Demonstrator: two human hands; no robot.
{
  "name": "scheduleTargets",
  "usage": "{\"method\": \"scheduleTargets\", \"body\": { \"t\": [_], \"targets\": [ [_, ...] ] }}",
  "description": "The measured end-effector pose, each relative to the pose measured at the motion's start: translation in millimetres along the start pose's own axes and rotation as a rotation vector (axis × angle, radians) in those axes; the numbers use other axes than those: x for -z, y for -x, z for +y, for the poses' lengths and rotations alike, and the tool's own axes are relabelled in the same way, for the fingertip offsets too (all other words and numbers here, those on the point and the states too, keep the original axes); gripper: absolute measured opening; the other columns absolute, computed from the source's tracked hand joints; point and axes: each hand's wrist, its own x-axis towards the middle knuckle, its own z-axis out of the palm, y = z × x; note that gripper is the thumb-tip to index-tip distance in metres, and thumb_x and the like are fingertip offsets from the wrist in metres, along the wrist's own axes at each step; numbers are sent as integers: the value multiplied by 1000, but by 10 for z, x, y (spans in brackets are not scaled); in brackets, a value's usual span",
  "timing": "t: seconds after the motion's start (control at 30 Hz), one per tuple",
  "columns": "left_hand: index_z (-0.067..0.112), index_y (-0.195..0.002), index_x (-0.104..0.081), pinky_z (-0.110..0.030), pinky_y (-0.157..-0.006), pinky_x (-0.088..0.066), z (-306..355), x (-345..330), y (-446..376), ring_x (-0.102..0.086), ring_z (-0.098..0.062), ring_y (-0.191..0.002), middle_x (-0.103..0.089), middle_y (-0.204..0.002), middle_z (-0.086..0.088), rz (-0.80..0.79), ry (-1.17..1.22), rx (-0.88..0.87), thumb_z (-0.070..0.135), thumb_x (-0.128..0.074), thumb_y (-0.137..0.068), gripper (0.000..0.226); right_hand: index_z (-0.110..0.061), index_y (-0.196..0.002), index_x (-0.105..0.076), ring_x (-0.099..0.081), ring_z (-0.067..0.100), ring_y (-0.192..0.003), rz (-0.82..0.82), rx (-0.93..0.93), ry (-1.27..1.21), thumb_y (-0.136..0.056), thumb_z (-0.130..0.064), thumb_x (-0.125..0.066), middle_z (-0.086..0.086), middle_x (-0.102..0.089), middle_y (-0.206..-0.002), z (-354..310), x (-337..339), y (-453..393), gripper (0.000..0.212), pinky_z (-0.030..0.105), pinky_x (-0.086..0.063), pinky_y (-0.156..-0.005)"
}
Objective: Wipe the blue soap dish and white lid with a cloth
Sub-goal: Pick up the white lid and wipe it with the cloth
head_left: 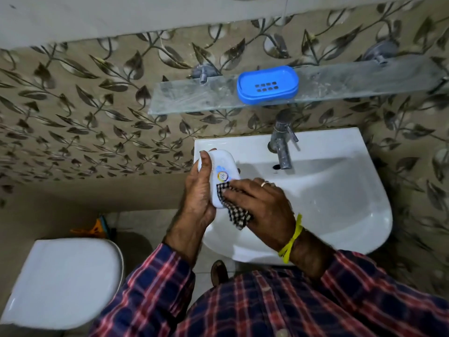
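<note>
— Where do we have the white lid?

— In our left hand, held over the left rim of the white sink. Our thumb curls across its top face near the far end and our fingers wrap round its back, so the grip is closed on the lid itself. It stands tilted on its long edge, the printed round label facing right.

— And the cloth?

— A black-and-white checked one, under our right hand. Our fingers lie fairly straight and together, pressing the cloth flat against the lower half of the lid, just below the label. A loose corner hangs down past the palm. Whether the thumb pinches the cloth underneath, we cannot tell.

— The blue soap dish?

— Well apart from us, sitting on the glass shelf fixed to the leaf-patterned wall, above the metal tap. It lies flat, open side up, its slotted drain holes showing.

— Anything else around us?

— A ring on our right hand, a yellow thread tied at that wrist, checked shirt sleeves, and a white toilet lid down to our left.
</note>
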Motion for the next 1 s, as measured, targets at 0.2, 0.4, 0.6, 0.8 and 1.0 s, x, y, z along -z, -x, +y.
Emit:
{"method": "scheduleTargets", "body": {
  "t": [0.2, 0.4, 0.6, 0.8, 1.0],
  "targets": [
    [-2, -149, -35, -43, -82, -56, -14, 22, -53, -62, -34, -106, -51, -129, -26, -56, 31, 59, 63, -74, -74, 106, -10, -109, -74, -66, 32, -98, 57, -53, -123, -80, -3, -67, 14, -68, -118, 166, 77, 3, 31, 41, -52, -83],
    [-2, -148, -37, -40, -75, -59, 45, 15, -10, -69, -30, -91, -60, -116, -24, -136, 59, 102, 64, -80, -63, 116, -10, -110, -74, -67, 29, -103, 80, -3, -173, -78, -4, -74, 13, -69, -117, 192, 15, 7, 32, 39, -53, -88],
    [-5, -134, -52, -51, -96, -54, 49, -89, 77, -64, -39, -115, -64, -129, -27, -112, -143, -80, 44, -65, -88, 69, -3, -111, -72, -68, 21, -105, 321, -212, -388, -74, 4, -71, 12, -72, -112, 186, 6, -401, 38, 40, -54, -93],
    [14, -118, -64, -39, -80, -59, 84, 1, 32, -71, -29, -96, -75, -108, -14, -148, -506, -153, 13, -80, -74, 47, -13, -108, -75, -69, 17, -97, 222, -279, -297, -74, -14, -60, 2, -74, -104, 295, 88, -571, 37, 38, -55, -85],
    [3, -115, -64, -26, -67, -58, 122, -48, -38, -72, -22, -91, -77, -98, -4, -121, -590, -204, -24, -59, -81, 44, -12, -109, -73, -67, 29, -91, 116, 39, -44, -86, -8, -59, 8, -71, -118, 130, 56, -478, 27, 35, -50, -83]
  ]
}}
